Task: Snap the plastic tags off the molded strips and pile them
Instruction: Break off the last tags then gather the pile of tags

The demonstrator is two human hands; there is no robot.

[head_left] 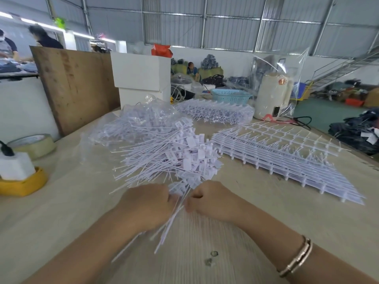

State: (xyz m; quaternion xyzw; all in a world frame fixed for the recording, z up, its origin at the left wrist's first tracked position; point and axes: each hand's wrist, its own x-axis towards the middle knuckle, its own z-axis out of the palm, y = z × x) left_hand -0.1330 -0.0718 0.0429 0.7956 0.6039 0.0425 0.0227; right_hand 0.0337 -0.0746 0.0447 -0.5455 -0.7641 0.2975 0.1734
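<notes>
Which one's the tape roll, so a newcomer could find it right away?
Start at the tall plywood board standing at the table's left. Just in front of its near end lies the tape roll, flat beside a yellow dish. It is the only ring-shaped, translucent beige thing there.

Bright, even daylight fills the hall, seemingly from the upper left, where a white band (51, 27) blows out. Shadows on the table (266, 222) are faint. The wide lens bends the edges; the background and tags (164, 152) look soft, slightly blurred.
</notes>
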